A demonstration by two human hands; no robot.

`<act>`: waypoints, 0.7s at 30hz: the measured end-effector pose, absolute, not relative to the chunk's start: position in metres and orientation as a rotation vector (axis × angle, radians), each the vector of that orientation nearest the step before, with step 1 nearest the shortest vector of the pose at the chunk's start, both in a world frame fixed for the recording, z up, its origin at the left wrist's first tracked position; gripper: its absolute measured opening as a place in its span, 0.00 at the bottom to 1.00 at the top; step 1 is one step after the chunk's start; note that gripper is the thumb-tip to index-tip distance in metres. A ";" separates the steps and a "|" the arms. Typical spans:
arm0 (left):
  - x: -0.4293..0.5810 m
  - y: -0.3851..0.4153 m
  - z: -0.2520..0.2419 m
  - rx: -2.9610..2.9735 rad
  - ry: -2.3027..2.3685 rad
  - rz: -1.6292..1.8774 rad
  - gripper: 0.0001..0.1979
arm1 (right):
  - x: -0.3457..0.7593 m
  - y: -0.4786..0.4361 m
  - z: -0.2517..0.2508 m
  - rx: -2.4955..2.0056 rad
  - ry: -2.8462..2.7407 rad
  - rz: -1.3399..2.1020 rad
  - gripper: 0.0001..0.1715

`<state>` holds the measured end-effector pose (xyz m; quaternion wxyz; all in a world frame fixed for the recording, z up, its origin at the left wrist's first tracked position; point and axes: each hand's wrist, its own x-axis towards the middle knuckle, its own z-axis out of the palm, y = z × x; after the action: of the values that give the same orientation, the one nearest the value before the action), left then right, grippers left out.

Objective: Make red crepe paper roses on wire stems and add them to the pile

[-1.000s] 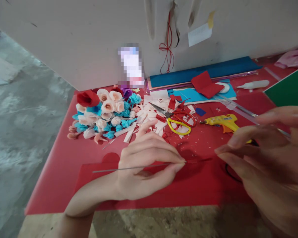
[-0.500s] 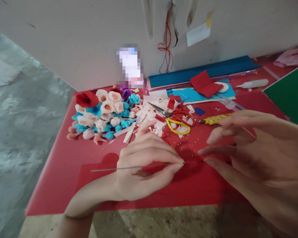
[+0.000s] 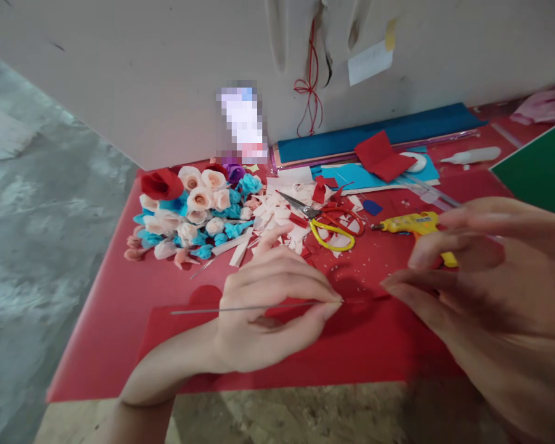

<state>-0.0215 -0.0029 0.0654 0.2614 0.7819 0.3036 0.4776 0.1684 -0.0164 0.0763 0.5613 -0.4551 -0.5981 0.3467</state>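
Low over the table's middle, my left hand (image 3: 272, 308) pinches a thin grey wire (image 3: 194, 312) between thumb and fingertips; the wire runs out leftward across the hand. My right hand (image 3: 481, 290) is at the right, thumb and index fingertip pressed together. A thin dark red strip (image 3: 372, 300) seems to run between the two hands, its ends hidden at the fingertips. Beneath them lies a sheet of red paper (image 3: 180, 333). Behind my right hand, a yellow glue gun (image 3: 409, 223) is partly covered by its fingers.
Crepe paper flowers (image 3: 198, 200) are heaped at the back left. Paper scraps (image 3: 271, 216) and scissors (image 3: 333, 235) with red and yellow handles lie behind my left hand. Blue paper (image 3: 370, 135), a white glue bottle (image 3: 476, 155) and a green board (image 3: 543, 176) are farther right.
My right hand has shifted slightly right, and its thumb and index finger have closed together. More of the yellow glue gun shows. My left hand has barely moved.
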 end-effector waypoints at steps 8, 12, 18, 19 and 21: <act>-0.023 -0.004 0.062 2.121 0.833 1.295 0.05 | 0.169 -0.015 0.075 -1.066 -1.440 0.890 0.25; -0.022 -0.005 0.062 2.111 0.841 1.294 0.04 | 0.169 -0.015 0.071 -1.023 -1.452 0.946 0.27; -0.021 -0.004 0.065 2.114 0.831 1.293 0.03 | 0.171 -0.016 0.070 -0.994 -1.490 0.979 0.28; -0.021 -0.004 0.065 2.115 0.822 1.295 0.03 | 0.171 -0.016 0.070 -0.989 -1.484 0.979 0.28; -0.021 -0.004 0.065 2.110 0.811 1.295 0.03 | 0.171 -0.016 0.071 -0.989 -1.473 0.985 0.28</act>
<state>-0.0209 -0.0036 0.0652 0.2649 0.7810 0.3003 0.4793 0.1711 -0.0162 0.0706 0.5278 -0.4141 -0.6165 0.4122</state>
